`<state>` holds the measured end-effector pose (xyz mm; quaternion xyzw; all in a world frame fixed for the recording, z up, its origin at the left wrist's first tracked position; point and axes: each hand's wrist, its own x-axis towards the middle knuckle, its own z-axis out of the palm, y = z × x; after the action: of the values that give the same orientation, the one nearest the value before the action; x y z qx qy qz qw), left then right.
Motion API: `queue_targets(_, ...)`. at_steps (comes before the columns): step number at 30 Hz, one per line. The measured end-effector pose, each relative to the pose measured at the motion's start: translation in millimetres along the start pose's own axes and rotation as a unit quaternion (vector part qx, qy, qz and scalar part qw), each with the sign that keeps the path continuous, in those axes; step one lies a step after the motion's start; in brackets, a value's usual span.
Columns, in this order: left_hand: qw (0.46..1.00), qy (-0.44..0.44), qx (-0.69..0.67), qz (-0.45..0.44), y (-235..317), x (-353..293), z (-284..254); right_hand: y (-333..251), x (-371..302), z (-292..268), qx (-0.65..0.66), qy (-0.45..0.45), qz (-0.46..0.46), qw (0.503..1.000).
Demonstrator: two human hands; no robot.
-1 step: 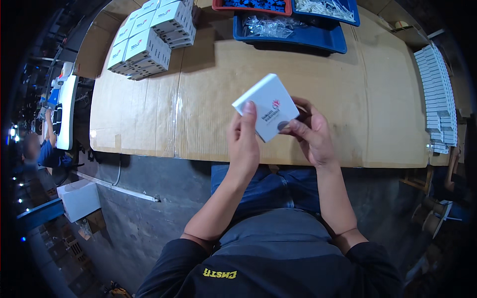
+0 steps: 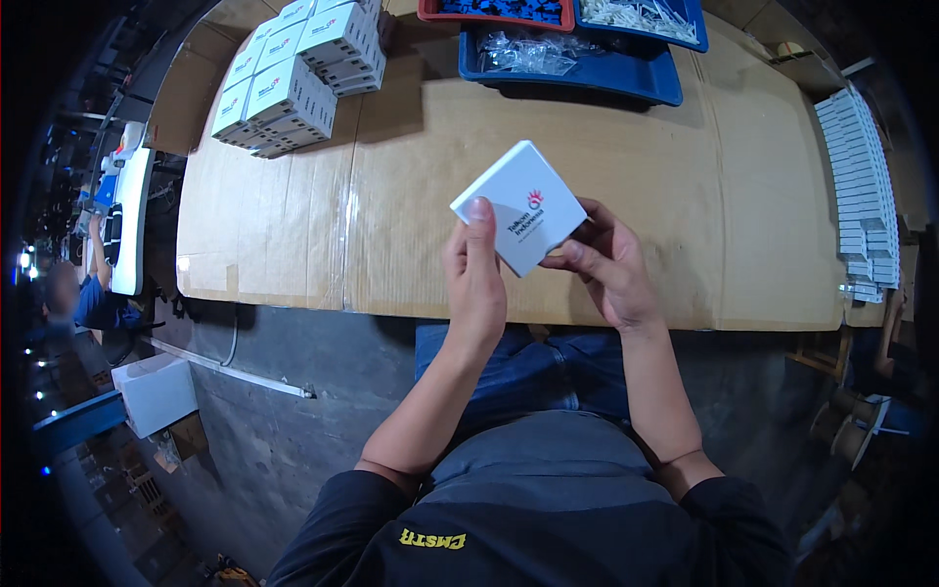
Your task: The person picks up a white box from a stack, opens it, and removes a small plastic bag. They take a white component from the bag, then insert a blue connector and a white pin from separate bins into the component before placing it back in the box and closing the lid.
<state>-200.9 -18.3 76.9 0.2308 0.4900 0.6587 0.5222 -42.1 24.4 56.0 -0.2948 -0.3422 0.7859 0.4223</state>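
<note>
A flat white box [image 2: 523, 210] with a small red emblem and dark print is held tilted above the near part of the table. My left hand [image 2: 476, 279] grips its left corner, thumb on the printed face and fingers behind. At the lower right edge of the box, my right hand [image 2: 614, 269] has its thumb close to the edge and its fingers curled partly behind. Whether anything small sits between the right fingertips is hidden.
Stacked white boxes [image 2: 289, 93] stand at the far left of the cardboard-covered table [image 2: 665, 215]. Blue trays [image 2: 626, 83] and a red tray [image 2: 450, 14] hold small parts and clear bags at the back. White flat pieces [image 2: 856, 186] are piled at right. A person [image 2: 98, 298] works far left.
The box has turned slightly so its printed face shows more fully. A grey round patch by my right thumb no longer shows, and that thumb has drawn back slightly to the box's edge.
</note>
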Motion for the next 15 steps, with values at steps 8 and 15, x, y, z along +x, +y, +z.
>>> queue_targets(8,0.991,-0.077,0.015,-0.109,-25.6,7.1,-22.6,-11.1,2.7,8.8,-0.007,0.094,-0.121,0.988)
queue_targets(15,0.958,-0.181,0.186,0.119,3.4,17.2,-23.8,-9.3,-5.3,2.2,-0.229,0.053,-0.251,0.939)
